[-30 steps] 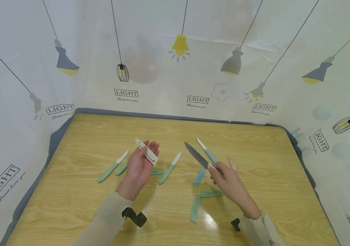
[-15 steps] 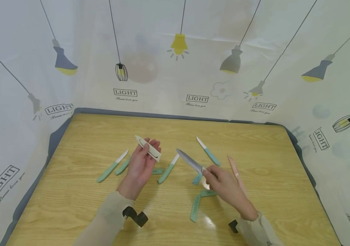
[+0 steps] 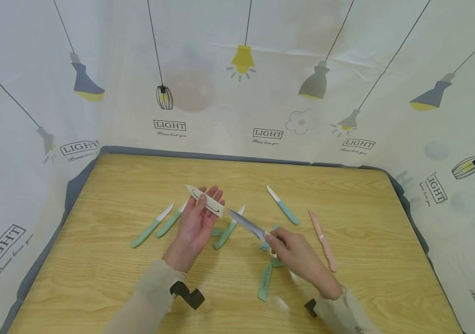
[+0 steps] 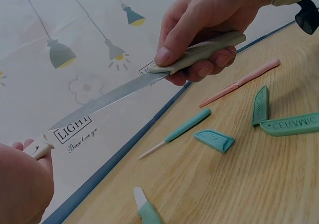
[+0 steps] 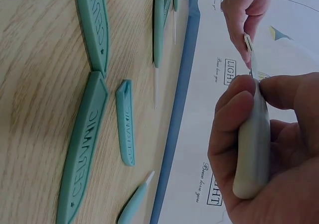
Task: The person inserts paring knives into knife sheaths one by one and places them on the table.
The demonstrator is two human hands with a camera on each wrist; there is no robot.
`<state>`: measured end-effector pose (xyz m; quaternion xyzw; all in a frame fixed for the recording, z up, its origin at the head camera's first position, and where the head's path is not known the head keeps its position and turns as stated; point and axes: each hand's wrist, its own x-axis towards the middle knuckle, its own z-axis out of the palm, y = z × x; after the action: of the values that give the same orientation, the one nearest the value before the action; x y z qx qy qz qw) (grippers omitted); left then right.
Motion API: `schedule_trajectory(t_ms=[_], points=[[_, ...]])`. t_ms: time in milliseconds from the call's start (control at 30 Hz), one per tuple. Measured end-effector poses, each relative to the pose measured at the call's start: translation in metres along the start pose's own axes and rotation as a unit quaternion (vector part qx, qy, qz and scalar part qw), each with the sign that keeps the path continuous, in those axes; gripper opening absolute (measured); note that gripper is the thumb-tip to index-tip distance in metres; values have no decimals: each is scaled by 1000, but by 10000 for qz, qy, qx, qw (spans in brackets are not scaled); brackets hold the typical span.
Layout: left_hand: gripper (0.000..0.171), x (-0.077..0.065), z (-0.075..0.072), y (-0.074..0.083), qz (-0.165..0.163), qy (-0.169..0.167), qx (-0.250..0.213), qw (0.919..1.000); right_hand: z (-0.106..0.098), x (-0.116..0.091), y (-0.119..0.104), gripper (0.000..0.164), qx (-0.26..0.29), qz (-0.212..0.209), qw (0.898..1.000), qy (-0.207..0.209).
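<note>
My left hand (image 3: 192,228) holds a cream blade sheath (image 3: 211,204), the thumb pressing it onto the fingers. A larger kitchen knife is in my right hand (image 3: 300,257), its cream handle (image 5: 251,154) gripped between thumb and curled fingers. The grey blade (image 4: 107,100) points left, toward the sheath's wider end. Blade tip and sheath mouth (image 4: 46,143) lie very close in the left wrist view; whether they touch I cannot tell. Both are held above the table.
Green-handled knives (image 3: 147,234) lie at left and centre on the wooden table (image 3: 107,297). A blue-handled knife (image 3: 285,209) and a pink knife (image 3: 325,246) lie right. Green sheaths (image 3: 265,283) and a blue sheath (image 4: 214,139) lie around the middle and near the right hand.
My right hand has moved left with the knife, bringing its tip up to the sheath. The left hand has shifted slightly right with the sheath.
</note>
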<state>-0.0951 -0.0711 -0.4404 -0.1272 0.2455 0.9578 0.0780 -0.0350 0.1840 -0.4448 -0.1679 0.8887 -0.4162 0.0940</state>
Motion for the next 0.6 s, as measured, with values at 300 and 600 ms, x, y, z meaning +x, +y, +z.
schedule_trajectory(t_ms=[300, 600], points=[[34, 0, 1, -3, 57, -53, 43, 10000, 5, 2, -3, 37, -78, 119, 9999, -25], [20, -2, 1, -10, 100, -176, 405, 9990, 6, 7, -11, 30, -300, 122, 9995, 23]])
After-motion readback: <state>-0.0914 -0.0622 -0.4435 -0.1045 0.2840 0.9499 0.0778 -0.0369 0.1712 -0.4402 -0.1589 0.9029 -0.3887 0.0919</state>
